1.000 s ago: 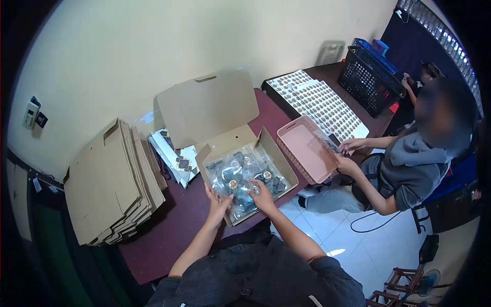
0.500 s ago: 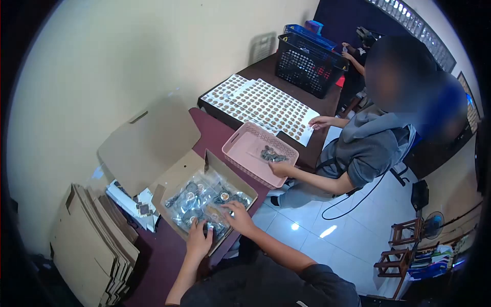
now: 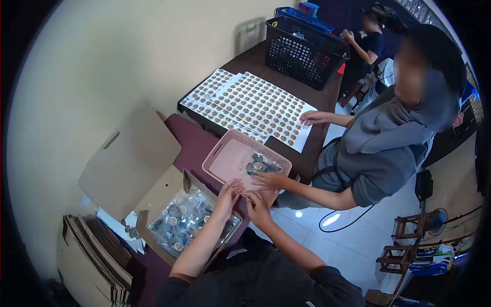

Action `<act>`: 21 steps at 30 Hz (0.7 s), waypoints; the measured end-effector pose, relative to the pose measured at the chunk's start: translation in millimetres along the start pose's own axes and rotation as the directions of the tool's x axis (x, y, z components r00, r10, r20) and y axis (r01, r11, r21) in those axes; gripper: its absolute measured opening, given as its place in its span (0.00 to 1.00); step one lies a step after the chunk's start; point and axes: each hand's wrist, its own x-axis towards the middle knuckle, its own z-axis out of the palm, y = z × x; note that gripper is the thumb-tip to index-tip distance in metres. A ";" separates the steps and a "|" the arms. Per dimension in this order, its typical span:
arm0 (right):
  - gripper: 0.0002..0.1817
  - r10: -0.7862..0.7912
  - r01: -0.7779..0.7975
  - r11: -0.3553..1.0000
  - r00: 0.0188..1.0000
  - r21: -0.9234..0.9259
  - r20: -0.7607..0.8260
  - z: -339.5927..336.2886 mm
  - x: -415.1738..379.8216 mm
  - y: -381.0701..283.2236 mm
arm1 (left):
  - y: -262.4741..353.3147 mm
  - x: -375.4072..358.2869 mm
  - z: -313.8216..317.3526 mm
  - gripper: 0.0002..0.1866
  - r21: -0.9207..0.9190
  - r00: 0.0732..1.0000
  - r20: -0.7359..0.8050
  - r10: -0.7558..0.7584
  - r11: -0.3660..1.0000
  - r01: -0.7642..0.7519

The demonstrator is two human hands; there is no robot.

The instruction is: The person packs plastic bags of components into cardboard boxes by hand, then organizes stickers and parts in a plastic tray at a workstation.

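My left hand is at the near-left rim of the pink plastic basket, fingers extended, with no object visible in it. Close beside it, my right hand points its loosely extended fingers at the same rim; I cannot make out anything in them. Inside the basket lies a clear plastic bag of dark round pieces, one showing a round label. A co-worker's hand rests over the bag's near edge. Below my left forearm, an open cardboard box holds several similar clear bags.
Sheets of round brown stickers cover the dark table, under the co-worker's other hand. A black crate stands behind them. Folded cardboard leans at left. Stools and a fan stand on the tiled floor, right.
Both my hands have left the bags in the cardboard box and moved up and right to the basket's rim. The view has shifted. The co-worker's near hand stays at the bag.
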 end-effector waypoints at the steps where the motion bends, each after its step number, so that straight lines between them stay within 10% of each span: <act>1: 0.13 0.033 -0.033 0.999 0.999 0.000 0.009 -5.4 7.2 3.9 | -5.4 14.2 3.4 0.23 -0.190 0.992 0.027 -0.121 0.974 0.124; 10: 0.14 0.002 0.006 0.994 0.998 -0.110 0.065 -36.4 57.9 41.7 | -62.1 92.6 8.2 0.11 -0.338 0.850 -0.098 -0.517 0.821 0.460; 14: 0.16 -0.003 -0.002 0.920 1.000 -0.391 -0.010 -42.2 95.3 109.8 | -119.2 126.5 -20.6 0.10 -0.384 0.777 0.481 -0.406 0.700 0.603; 16: 0.19 0.107 -0.123 0.790 0.992 -0.600 -0.063 -49.0 112.7 129.6 | -90.2 105.2 32.0 0.09 -0.275 0.819 -0.153 -0.554 0.819 0.503; 21: 0.23 0.210 -0.157 0.739 0.978 -0.655 0.004 -50.7 119.7 127.4 | -104.4 119.1 31.8 0.09 -0.215 0.822 -0.108 -0.560 0.820 0.530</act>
